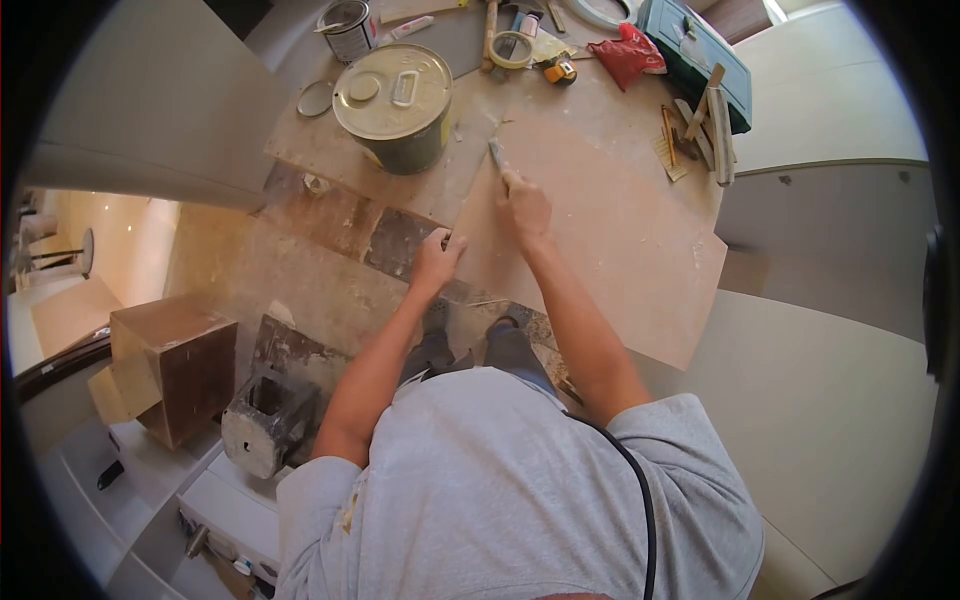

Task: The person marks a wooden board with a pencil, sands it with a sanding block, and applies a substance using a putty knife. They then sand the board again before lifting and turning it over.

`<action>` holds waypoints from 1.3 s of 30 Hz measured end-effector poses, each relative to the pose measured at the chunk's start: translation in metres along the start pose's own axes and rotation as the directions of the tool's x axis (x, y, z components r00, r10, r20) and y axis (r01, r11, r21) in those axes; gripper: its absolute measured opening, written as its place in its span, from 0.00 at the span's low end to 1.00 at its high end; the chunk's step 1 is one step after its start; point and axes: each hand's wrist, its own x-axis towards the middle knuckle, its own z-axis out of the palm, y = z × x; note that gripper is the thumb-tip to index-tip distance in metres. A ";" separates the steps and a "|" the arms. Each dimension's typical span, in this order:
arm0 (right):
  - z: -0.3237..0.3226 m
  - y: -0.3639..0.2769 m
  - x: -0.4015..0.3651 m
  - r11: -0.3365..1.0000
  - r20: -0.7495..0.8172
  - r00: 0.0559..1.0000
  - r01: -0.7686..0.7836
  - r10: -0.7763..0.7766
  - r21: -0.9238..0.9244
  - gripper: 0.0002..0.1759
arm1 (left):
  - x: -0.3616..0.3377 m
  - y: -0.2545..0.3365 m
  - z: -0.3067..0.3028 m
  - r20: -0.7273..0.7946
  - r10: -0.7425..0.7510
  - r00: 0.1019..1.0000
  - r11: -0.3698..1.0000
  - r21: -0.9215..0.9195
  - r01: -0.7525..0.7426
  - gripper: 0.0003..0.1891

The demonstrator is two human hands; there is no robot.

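Home under renovation, glue can, scattered tools, board offcuts

Right hand grips a scraper, blade tip down on the board near its upper left corner. Left hand sits on the board's left edge w/ fingers bent, though a real grip can't be told. Big tin stands just beyond the scraper, lid on, w/ a loose lid to its left and a small can behind. Far right are a red rag and a green toolbox, touching. Wood box and grey block are lower left.
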 end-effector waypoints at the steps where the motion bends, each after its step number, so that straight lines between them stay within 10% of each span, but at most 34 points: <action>1: 0.008 0.005 -0.003 1.000 -0.046 0.999 0.007 -0.005 0.030 0.16 | 0.002 -0.001 0.000 0.002 -0.008 1.000 1.000 0.014 0.008 0.20; 39: -0.017 0.007 0.038 0.998 0.029 0.999 -0.015 0.016 -0.053 0.17 | -0.002 0.001 0.000 -0.020 -0.007 1.000 0.999 0.050 0.008 0.19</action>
